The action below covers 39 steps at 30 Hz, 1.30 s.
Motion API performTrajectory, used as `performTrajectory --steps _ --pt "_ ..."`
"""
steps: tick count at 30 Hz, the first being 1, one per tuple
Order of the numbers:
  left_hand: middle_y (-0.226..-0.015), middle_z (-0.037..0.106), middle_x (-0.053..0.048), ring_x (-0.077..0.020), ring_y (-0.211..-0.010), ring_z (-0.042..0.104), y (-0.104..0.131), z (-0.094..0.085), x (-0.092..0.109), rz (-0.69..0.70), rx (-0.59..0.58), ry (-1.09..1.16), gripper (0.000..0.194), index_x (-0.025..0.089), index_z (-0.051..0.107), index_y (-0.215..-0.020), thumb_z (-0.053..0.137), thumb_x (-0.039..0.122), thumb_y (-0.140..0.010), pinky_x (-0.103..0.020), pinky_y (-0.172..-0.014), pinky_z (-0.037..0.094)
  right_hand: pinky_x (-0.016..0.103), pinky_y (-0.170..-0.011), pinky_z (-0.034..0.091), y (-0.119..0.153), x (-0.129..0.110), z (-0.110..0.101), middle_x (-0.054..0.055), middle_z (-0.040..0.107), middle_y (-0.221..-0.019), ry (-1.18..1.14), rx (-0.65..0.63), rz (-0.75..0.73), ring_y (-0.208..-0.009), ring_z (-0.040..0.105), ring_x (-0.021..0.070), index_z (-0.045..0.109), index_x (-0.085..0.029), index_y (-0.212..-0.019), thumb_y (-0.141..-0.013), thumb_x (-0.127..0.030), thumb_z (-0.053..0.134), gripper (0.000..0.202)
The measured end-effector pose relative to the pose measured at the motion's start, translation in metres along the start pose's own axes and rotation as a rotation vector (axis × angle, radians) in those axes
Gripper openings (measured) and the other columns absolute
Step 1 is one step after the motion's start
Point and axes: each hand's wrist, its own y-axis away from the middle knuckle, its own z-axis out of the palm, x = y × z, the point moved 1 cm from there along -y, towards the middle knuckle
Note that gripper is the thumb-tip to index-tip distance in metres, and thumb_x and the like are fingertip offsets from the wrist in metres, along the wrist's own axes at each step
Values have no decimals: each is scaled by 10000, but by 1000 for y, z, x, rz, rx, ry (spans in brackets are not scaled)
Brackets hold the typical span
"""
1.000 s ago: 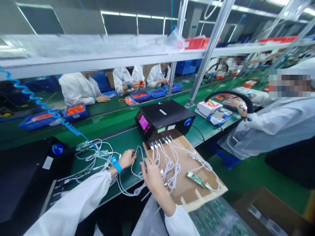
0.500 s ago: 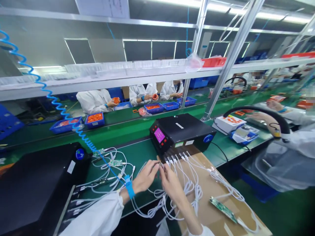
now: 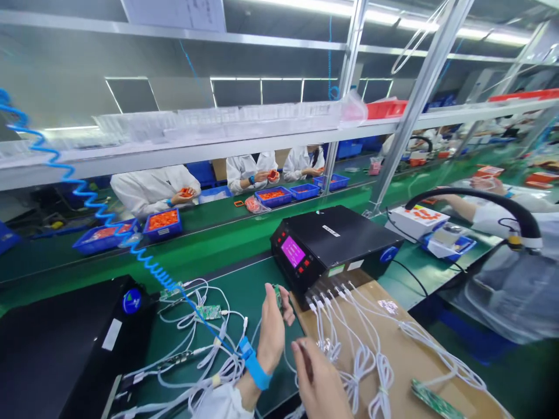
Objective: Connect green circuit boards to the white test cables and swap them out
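My left hand (image 3: 271,334), with a blue wrist strap (image 3: 255,364), is raised in front of the black box and closed around a small green circuit board (image 3: 277,295). Most of the board hides behind the fingers. Lower and to the right, my right hand (image 3: 321,375) is in a pinch, apart from the left one; whatever it may hold is hidden. White cables (image 3: 323,326) run from the front of the black tester box (image 3: 336,238) with its lit purple screen. Another circuit board (image 3: 437,400) lies on the brown cardboard (image 3: 404,361) at the right.
A second black box (image 3: 65,343) stands at the left, beside tangled white cables and a circuit board (image 3: 209,312). A coiled blue cord (image 3: 100,212) hangs across the left side. Blue bins (image 3: 162,230) with orange parts stand beyond, near several co-workers. Another person's sleeve (image 3: 493,218) is at right.
My hands have moved apart: the left is turned upright with the board showing, the right has drawn down toward me. The view has shifted slightly.
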Motion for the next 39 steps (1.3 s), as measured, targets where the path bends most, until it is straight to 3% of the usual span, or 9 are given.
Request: performTrajectory --steps 4,12,18,21,24,28,32,34,39 --pt "-646 405 28 -92 -540 350 8 1 -2 -109 -53 96 739 174 561 -831 464 905 -784 -236 -514 310 307 -635 568 -3 6 19 76 727 -905 89 52 -94 -789 745 233 612 -272 -1039 -1056 -367 371 259" --pt "-626 303 73 -56 -495 228 -5 -15 2 -214 119 392 732 158 563 -917 554 873 -762 -192 -438 228 292 -533 449 1 11 49 34 613 -747 156 65 -86 -594 639 204 569 -278 -843 -1085 -387 308 372" --pt "-606 302 66 -74 -493 269 -32 -41 44 47 301 495 543 160 546 -880 426 680 -979 -197 -448 286 261 -601 484 8 7 36 30 661 -806 117 -153 -49 -650 668 179 608 -260 -849 -1079 -423 375 366" --pt "-624 363 54 -76 -507 302 -28 -40 51 48 203 373 522 144 583 -950 489 657 -970 -202 -459 311 268 -667 528 4 10 49 41 664 -807 -30 -127 128 -698 683 184 637 -233 -875 -1072 -468 368 408" --pt "-625 403 53 -71 -502 306 -12 -28 43 -33 94 310 595 128 589 -1018 538 712 -919 -211 -469 326 309 -686 590 -3 14 59 118 710 -1039 -226 -125 260 -649 692 176 603 -152 -1272 -1032 -509 417 469" --pt "-635 474 41 -91 -514 379 5 -16 30 -75 33 243 669 128 557 -1132 592 742 -869 -235 -497 352 348 -776 620 4 39 0 179 617 -1373 -98 -10 207 -724 716 184 566 -186 -1403 -988 -528 486 544" --pt "-673 566 15 -113 -548 463 10 -11 21 -75 -1 146 786 150 517 -1285 608 782 -827 -252 -555 388 381 -816 627 25 102 -113 126 740 -1153 306 139 201 -948 751 284 729 -252 -1082 -939 -583 493 431" --pt "-707 596 -1 -111 -568 477 13 -3 15 -73 -7 122 832 151 528 -1291 600 818 -799 -252 -584 401 395 -724 642 33 133 -153 132 767 -1044 434 87 183 -885 770 308 745 -248 -963 -888 -612 483 455" --pt "-722 574 0 -110 -583 476 18 40 -18 -141 -137 95 887 155 570 -1122 534 935 -702 -245 -575 384 340 -772 640 40 164 -178 108 793 -945 433 -181 185 -858 785 282 745 -268 -837 -884 -511 475 367"
